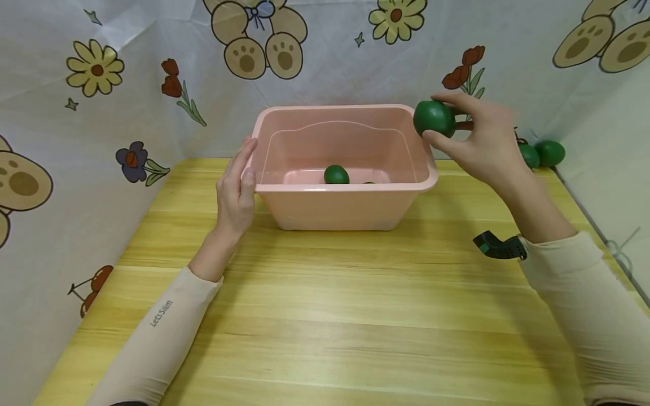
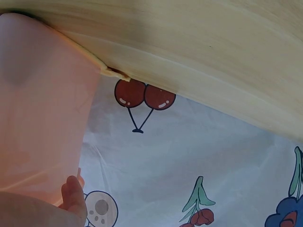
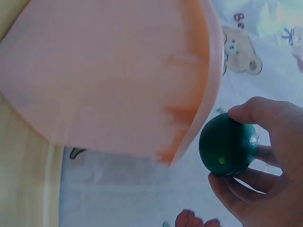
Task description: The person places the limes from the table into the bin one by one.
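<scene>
Green ball (image 1: 434, 118) pinched in right hand (image 1: 482, 144) fingertips, held just above the tub's right rim, not yet over the inside. Left hand (image 1: 236, 189), fingers straight, rests flat against the pink tub (image 1: 345, 206) at its left wall, steadying it. Inside the tub, between the hands: one green ball (image 1: 336, 175), plus a sliver of another green thing, too hidden to tell. Beyond the right hand, two more green balls (image 1: 540, 153) sit on the table (image 1: 325, 316). Judged roughly midway: at least one in, one in hand, two left.
</scene>
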Demonstrator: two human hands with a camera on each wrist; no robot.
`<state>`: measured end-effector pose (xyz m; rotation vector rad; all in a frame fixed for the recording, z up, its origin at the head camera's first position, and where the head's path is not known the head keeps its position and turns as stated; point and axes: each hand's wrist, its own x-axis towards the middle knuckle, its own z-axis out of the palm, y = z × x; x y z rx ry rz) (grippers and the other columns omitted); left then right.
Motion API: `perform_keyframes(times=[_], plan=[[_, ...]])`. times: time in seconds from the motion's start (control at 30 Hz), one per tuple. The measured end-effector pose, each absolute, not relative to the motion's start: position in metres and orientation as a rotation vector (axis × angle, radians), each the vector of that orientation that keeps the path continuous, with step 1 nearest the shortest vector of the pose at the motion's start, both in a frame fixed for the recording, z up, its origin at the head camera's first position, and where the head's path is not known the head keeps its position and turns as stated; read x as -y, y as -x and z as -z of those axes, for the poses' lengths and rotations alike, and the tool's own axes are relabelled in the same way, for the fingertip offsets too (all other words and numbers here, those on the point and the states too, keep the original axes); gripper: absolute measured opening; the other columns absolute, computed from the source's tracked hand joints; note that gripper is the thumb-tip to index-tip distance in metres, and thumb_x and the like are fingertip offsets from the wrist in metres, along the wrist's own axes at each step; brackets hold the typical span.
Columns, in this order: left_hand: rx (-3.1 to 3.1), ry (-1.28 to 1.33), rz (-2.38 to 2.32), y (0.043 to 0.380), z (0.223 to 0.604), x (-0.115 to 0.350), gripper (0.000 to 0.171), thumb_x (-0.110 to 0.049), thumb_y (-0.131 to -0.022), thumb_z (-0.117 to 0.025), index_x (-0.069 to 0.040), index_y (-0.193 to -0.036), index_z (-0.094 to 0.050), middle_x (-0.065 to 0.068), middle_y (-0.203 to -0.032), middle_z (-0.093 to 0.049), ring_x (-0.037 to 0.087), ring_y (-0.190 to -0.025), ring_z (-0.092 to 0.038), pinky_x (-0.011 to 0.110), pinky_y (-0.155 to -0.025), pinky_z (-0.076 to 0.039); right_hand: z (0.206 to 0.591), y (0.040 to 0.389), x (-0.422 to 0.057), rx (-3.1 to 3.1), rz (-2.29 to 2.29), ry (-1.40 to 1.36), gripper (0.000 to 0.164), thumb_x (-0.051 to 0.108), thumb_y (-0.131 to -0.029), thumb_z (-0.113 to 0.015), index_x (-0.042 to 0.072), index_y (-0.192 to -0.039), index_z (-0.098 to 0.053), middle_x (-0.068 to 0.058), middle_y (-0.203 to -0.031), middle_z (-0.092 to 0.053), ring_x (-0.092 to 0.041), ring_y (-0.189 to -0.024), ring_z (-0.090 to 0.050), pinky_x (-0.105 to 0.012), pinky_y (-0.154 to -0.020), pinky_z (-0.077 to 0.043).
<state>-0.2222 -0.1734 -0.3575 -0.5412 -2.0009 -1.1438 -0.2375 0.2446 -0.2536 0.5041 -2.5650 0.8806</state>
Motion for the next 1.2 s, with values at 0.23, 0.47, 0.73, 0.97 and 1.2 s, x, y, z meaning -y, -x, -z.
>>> perform_keyframes(times=[0.23,0.47,0.73,0.97,1.2], plan=[[1.994,0.55,1.149,0.223,0.359,0.174,0.059,-0.034,-0.095,-0.041,-0.003,-0.143,-0.057,0.011,-0.148,-0.055,0.023,-0.14,-0.048,0.038,-0.115,-0.036,0.25,0.225,-0.224,2.542,-0.866,-0.633,0.057,0.031,-0.09,-0.078,0.028,-0.143,-0.059,0.001,-0.133,-0.066,-0.023,-0.111,-0.066,-0.019,-0.091,-0.051],[1.997,0.544,1.136,0.223,0.358,0.173,0.06,-0.037,-0.096,-0.039,-0.003,-0.143,-0.057,0.01,-0.148,-0.055,0.021,-0.139,-0.048,0.038,-0.115,-0.037,0.256,0.215,-0.211,2.594,-0.8,-0.82,0.054,0.031,-0.089,-0.079,0.024,-0.14,-0.061,0.001,-0.128,-0.067,-0.021,-0.104,-0.068,-0.039,-0.085,-0.057],[2.0,0.53,1.145,0.223,0.359,0.173,0.059,-0.036,-0.097,-0.039,-0.003,-0.143,-0.057,0.011,-0.148,-0.055,0.02,-0.14,-0.048,0.037,-0.115,-0.036,0.261,0.212,-0.204,2.67,-0.773,-0.923,0.053,0.034,-0.091,-0.077,0.022,-0.14,-0.061,-0.006,-0.114,-0.07,-0.026,-0.1,-0.069,-0.044,-0.085,-0.055],[2.001,0.54,1.135,0.223,0.36,0.173,0.059,-0.036,-0.099,-0.038,-0.002,-0.143,-0.056,0.012,-0.148,-0.055,0.021,-0.139,-0.049,0.037,-0.115,-0.037,0.264,0.212,-0.204,2.664,-0.754,-0.911,0.053,0.031,-0.094,-0.073,0.017,-0.143,-0.058,-0.008,-0.122,-0.068,-0.027,-0.109,-0.065,-0.049,-0.092,-0.053],[1.985,0.541,1.14,0.223,0.359,0.172,0.059,-0.038,-0.097,-0.04,-0.004,-0.143,-0.058,0.011,-0.147,-0.056,0.023,-0.139,-0.049,0.037,-0.114,-0.038,0.258,0.213,-0.215,2.557,-0.777,-0.743,0.05,0.028,-0.094,-0.073,0.017,-0.141,-0.06,-0.008,-0.129,-0.066,-0.035,-0.111,-0.067,-0.053,-0.09,-0.053]])
